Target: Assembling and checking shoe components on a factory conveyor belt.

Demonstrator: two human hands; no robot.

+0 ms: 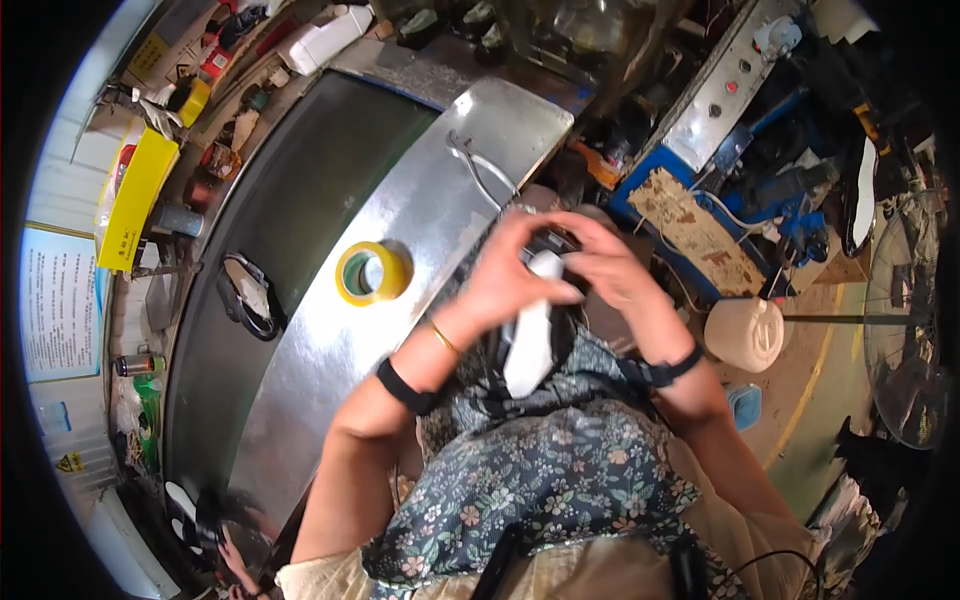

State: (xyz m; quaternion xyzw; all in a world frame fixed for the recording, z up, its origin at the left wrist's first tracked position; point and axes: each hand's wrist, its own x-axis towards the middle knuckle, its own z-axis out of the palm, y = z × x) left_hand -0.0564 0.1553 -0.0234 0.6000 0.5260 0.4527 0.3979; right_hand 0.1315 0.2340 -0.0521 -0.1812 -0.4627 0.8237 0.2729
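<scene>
A black shoe with a long white sole-shaped face (530, 350) is in front of my body, its white side turned up. My left hand (505, 275) curls around its far end from the left, thumb laid across the white part. From the right, my right hand (618, 268) grips the same end, fingers bent over it. Both hands are a little blurred, and the fingertips partly hide the dark upper. Close by on the left, a yellow tape roll (350, 275) lies on the metal tabletop (310, 375). Metal pincers (485, 178) rest near its far right edge.
A similar black shoe (250, 293) sits on the dark conveyor belt (330, 150) to the left. A blue machine with a control panel (700, 120) stands at the far right, near a beige jug (745, 335) and a fan (905, 370). Another person's hand (237, 560) shows at lower left.
</scene>
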